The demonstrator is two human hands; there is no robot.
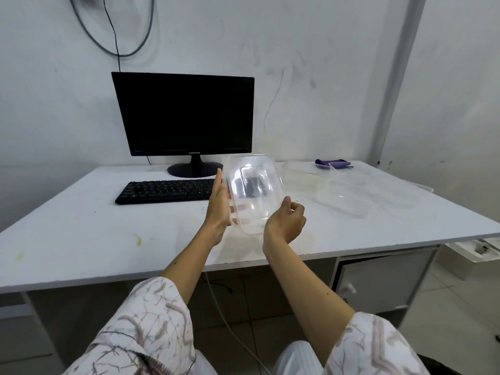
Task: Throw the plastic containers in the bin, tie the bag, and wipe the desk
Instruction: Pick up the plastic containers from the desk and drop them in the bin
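A clear plastic container (254, 190) is held up above the white desk (108, 239), tilted with its open side facing me. My left hand (219, 204) presses flat against its left edge. My right hand (286, 223) grips its lower right corner with curled fingers. More clear plastic containers (359, 196) and a lid (300, 171) lie on the desk to the right. No bin or bag is in view.
A black monitor (186, 115) and black keyboard (165, 190) stand at the back middle of the desk. A purple object (332, 163) lies at the back right. Yellowish stains (138, 240) mark the desk's front left. A white cabinet (378, 280) sits under the right side.
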